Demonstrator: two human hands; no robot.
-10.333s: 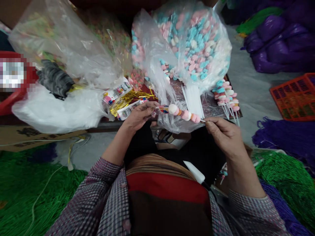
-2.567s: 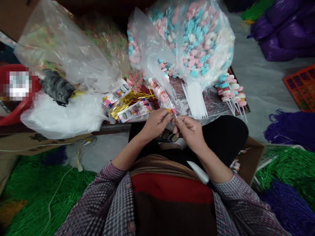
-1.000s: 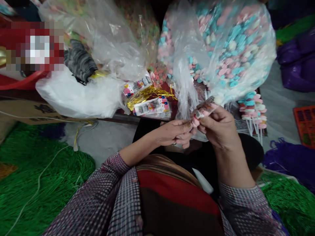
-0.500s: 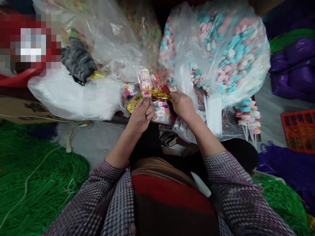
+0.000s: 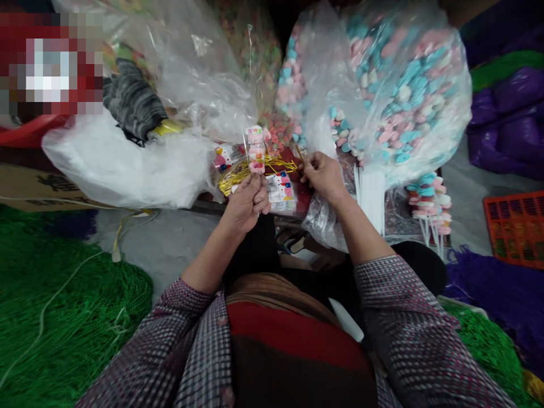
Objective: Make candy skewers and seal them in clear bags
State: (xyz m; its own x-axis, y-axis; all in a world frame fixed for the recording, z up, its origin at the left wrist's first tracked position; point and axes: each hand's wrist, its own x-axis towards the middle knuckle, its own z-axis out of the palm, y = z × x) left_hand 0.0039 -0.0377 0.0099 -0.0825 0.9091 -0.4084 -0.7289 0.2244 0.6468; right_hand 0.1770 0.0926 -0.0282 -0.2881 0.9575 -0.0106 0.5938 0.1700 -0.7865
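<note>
My left hand (image 5: 249, 199) is closed around the bottom of a candy skewer in a printed clear sleeve (image 5: 256, 149), held upright. My right hand (image 5: 323, 174) pinches a thin gold twist tie (image 5: 300, 153) lifted from the pile of gold twist ties (image 5: 246, 169) on the low table. Printed sleeves (image 5: 280, 187) lie just beside both hands. A big clear bag of pink, blue and white candies (image 5: 391, 85) stands behind my right hand. White sticks (image 5: 370, 195) and finished bare candy skewers (image 5: 429, 201) lie to the right.
A white plastic bag (image 5: 123, 164), a clear bag of mixed candy (image 5: 187, 62) and a grey cloth (image 5: 131, 105) fill the left side. Green bead strands (image 5: 51, 306) and purple bead strands (image 5: 497, 277) cover the floor. An orange crate (image 5: 516, 226) sits at right.
My right hand has come up from the gold tie pile with one tie pinched in it. My left hand keeps the sleeved skewer upright, nearly in the same place.
</note>
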